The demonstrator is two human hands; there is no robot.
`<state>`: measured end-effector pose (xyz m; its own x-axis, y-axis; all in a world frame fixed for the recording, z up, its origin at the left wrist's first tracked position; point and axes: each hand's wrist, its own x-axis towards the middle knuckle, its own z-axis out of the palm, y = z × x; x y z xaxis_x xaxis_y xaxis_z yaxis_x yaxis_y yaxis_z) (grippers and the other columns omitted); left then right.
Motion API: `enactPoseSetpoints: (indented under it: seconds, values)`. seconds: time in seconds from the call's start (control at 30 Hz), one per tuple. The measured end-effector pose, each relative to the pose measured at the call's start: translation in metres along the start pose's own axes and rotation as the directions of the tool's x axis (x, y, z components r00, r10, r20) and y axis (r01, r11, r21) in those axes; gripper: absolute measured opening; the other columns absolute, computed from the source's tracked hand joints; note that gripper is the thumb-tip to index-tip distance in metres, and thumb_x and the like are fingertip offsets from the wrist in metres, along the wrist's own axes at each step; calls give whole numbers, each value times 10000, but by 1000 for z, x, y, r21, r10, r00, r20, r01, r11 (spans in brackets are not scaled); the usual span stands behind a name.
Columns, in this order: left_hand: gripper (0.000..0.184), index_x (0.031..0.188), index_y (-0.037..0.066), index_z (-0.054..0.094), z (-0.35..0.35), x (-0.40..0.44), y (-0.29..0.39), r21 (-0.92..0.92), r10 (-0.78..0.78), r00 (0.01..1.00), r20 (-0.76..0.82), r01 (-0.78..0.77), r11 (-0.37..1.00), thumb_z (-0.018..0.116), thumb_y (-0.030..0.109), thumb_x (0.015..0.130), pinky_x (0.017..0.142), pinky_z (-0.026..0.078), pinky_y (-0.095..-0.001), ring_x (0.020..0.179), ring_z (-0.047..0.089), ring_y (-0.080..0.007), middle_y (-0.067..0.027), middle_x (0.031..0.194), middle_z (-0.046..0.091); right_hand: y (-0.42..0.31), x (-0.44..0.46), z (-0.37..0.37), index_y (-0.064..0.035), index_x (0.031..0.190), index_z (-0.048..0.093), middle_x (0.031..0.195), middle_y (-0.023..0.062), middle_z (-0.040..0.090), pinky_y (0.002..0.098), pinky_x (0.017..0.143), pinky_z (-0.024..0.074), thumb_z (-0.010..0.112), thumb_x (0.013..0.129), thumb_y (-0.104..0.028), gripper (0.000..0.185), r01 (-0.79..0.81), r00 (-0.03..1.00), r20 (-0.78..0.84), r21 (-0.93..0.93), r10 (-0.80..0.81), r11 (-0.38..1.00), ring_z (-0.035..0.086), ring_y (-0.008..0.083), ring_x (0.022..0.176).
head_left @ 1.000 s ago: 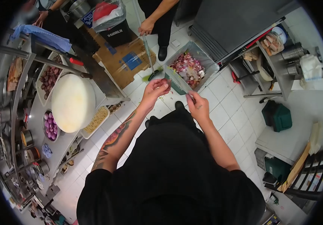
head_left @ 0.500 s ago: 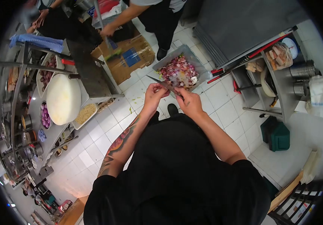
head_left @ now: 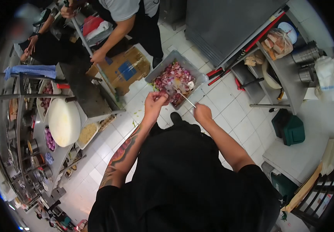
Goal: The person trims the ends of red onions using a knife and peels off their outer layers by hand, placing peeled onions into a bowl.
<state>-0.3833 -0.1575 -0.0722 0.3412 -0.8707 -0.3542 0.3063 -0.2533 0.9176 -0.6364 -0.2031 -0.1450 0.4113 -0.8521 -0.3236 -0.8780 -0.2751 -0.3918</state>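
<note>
Over the near edge of a grey plastic bin (head_left: 200,78), my left hand (head_left: 153,106) pinches a small dark-red thing that looks like a red onion (head_left: 165,97). My right hand (head_left: 203,113) is closed round the handle of a knife (head_left: 187,101), whose thin blade points up and left over the bin, a little apart from the onion. Red and white onion skins and scraps (head_left: 174,77) lie in the bin on the floor. The knife handle is mostly hidden by my fingers.
On the left counter are a round white cutting board (head_left: 64,121), a bowl of purple onions (head_left: 49,139) and a tray of chopped food (head_left: 88,135). Ahead, a co-worker's hand (head_left: 98,56) grips a long pole (head_left: 80,34) over flattened cardboard (head_left: 138,63). Shelves (head_left: 291,77) stand right.
My hands have moved apart; the knife has swung away from my left hand, its blade now over the bin. The co-worker's pole has shifted toward the left counter. My view has turned slightly.
</note>
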Motion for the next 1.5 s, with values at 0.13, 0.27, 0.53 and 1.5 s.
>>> enactPoseSetpoints:
  seconds: [0.13,0.27,0.53,1.5]
  values:
    - [353,1173,-48,550,-14,-1,4,7,-93,994,64,93,996,734,178,973,871,595,-362,958,718,-214,-120,1060,716,38,-30,20,-19,994,632,889,231,737,559,787,551,568,935,-127,139,-169,985,18,-17,170,985,723,422,864]
    - [477,1439,17,510,-19,-8,14,-102,-53,973,225,78,992,671,157,1012,1013,565,-396,1121,661,-200,-124,1239,653,7,-29,-3,-35,1003,624,817,241,715,552,732,551,603,955,-161,137,-65,988,-133,125,82,990,703,448,795]
    - [375,1359,53,569,-35,2,-14,-477,-165,915,369,339,811,644,254,1052,1104,508,-424,1220,650,-265,-110,1286,664,-83,-23,-76,-96,1209,650,798,175,718,531,676,539,666,931,-164,287,247,944,-303,393,-129,886,705,404,748]
    - [299,1209,-14,636,13,-15,12,-126,-144,956,256,181,975,689,215,1025,971,583,-392,1051,704,-226,-116,1152,699,57,-11,22,-32,1047,630,913,226,725,530,747,573,603,936,-134,154,-48,998,44,-84,52,995,701,449,822]
